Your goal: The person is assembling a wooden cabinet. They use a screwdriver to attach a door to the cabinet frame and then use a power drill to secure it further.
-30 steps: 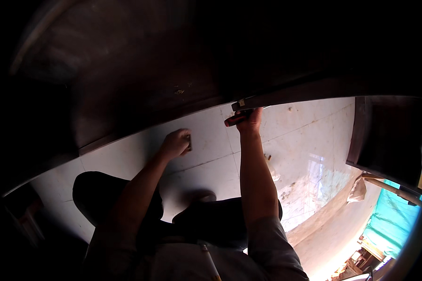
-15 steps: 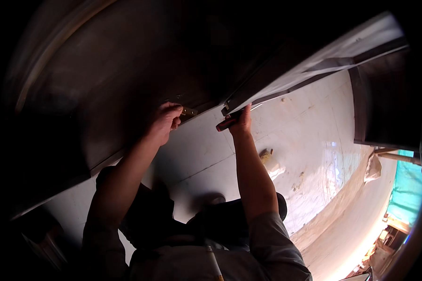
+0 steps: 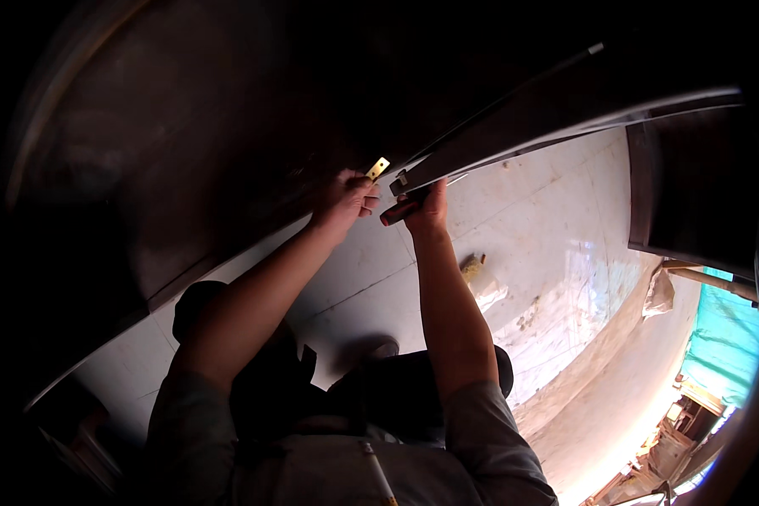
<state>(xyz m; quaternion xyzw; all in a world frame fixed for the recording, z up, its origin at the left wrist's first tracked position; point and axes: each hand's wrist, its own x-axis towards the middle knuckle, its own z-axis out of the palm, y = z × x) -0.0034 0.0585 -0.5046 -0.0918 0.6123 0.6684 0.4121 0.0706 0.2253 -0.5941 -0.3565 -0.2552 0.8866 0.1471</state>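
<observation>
Dark panel (image 3: 219, 169): it filled the left side, and its gloom was the chief hindrance, swallowing nearly every surface detail.
Left hand (image 3: 346, 207): up and across it came! A moment earlier it was low over the panel's edge; now it was pinching a brass plate (image 3: 379, 169) by one end.
Brass plate: tilted, holes gleaming, it had swung to just beside the near end of a long board (image 3: 497, 152), bringing the two, I judged, within easy reach of each other; contact I couldn't confirm.
Tool (image 3: 399, 212): its red-and-black handle poked out leftward below the board's end, crowding the space under the plate.
Board: its pale face had turned from view, leaving it dark, a small metal fitting (image 3: 402, 178) at the near end.
Right hand (image 3: 430, 207): closed around the tool, fingers partly hidden by the board; whether it bore the board, I couldn't tell.
Floor (image 3: 363, 287): pale tiles, a yellowish item (image 3: 472, 268) beside the right forearm, out of both hands' way.
Far right: a dark boxy piece (image 3: 696, 211), then a turquoise sheet (image 3: 721, 337).
</observation>
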